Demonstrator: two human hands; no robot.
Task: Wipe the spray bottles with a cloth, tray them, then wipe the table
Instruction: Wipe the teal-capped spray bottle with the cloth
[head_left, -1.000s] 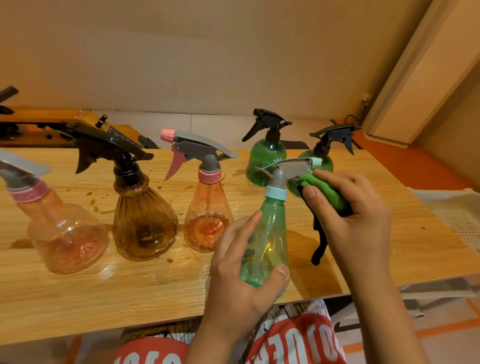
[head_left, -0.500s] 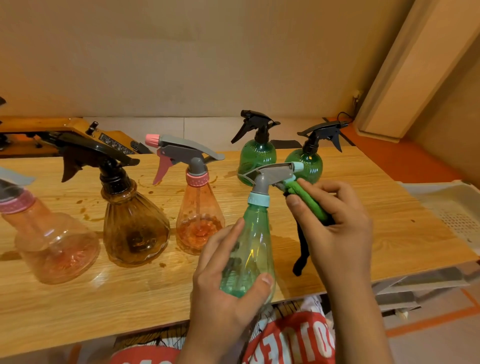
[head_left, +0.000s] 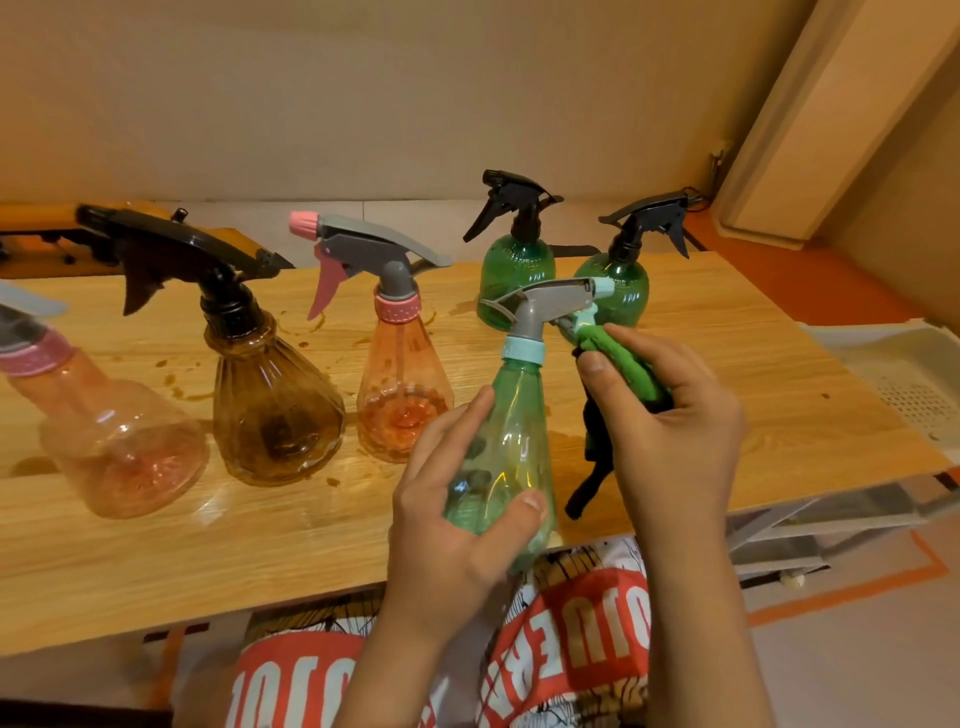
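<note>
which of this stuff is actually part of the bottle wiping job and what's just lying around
Job: light green bottle in left hand; green cloth in right hand; left dark green bottle; right dark green bottle; middle pink bottle; far-left pink bottle; amber bottle; white tray; table.
Lying about: orange object behind the table; cable by the wall.

A plain room in a home, it seems — a beige painted wall (head_left: 363, 104) at 12 o'clock, a light wood-grain laminate table (head_left: 249, 551) below it, an orange floor (head_left: 826, 286) at 2 o'clock, and a white perforated plastic tray (head_left: 906, 376) at 3 o'clock.
</note>
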